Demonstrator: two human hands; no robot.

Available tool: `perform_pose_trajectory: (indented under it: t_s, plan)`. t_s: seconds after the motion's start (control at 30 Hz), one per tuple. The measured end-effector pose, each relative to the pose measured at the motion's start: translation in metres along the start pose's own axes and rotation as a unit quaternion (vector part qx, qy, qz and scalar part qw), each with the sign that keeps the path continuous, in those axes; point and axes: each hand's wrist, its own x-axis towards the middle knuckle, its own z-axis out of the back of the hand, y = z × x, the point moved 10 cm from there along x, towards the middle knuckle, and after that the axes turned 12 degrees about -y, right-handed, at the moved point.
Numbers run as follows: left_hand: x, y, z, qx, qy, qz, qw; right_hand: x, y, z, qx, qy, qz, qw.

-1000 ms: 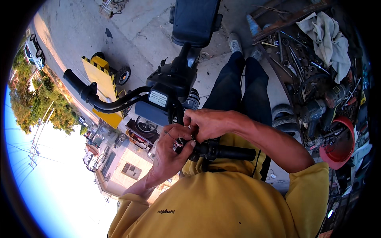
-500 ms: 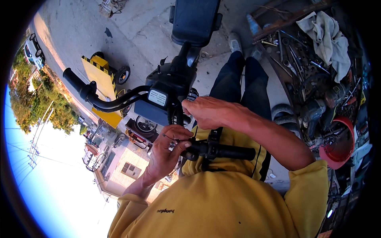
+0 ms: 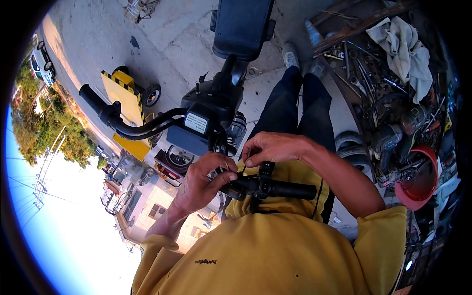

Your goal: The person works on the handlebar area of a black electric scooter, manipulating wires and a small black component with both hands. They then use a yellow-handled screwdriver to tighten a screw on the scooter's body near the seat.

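Observation:
The black handlebar [image 3: 142, 131] of a small electric bike curves across the middle of the view, its near grip [image 3: 294, 190] lying against my yellow shirt. My left hand [image 3: 209, 172] is closed at the bar beside the near controls, thumb and fingertips pressed together; what they pinch is hidden. Just to the right, my right hand [image 3: 275, 147] pinches a thin black strand [image 3: 244, 166] that runs down to the bar. Beyond both hands sits the black centre housing with a white label [image 3: 196, 123]. The bike's black seat [image 3: 243, 29] lies farther off.
At right, a bench [image 3: 351, 93] holds wrenches, power tools and a pale cloth [image 3: 404, 54]. A red bowl [image 3: 418, 178] and stacked tyres [image 3: 350, 142] are nearby. A yellow wheeled cart [image 3: 123, 93] stands at left. Another person's legs [image 3: 314, 103] show beyond my right arm.
My right hand has come down and back from beside the centre housing to the bar near my left hand, fingertips now at the strand. My left hand has barely shifted.

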Motion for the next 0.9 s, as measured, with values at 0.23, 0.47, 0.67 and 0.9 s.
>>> perform_pose_trajectory:
  t_s: [0.23,0.47,0.67,0.9]
  plan:
    - [0.0,-0.002,-0.005,0.028,0.047,0.006,0.998,0.007,-0.019,0.011,0.06,-0.065,-0.031,0.996]
    - [-0.001,-0.001,-0.006,0.017,0.049,0.012,0.999,0.001,-0.054,0.047,0.081,-0.195,-0.093,0.973]
    - [-0.005,0.001,-0.004,-0.013,0.04,0.002,0.999,0.007,-0.045,0.051,0.123,-0.277,-0.042,0.952]
    - [-0.005,-0.003,-0.003,-0.009,0.044,-0.031,0.999,0.013,-0.052,0.037,0.086,-0.26,-0.061,0.96]
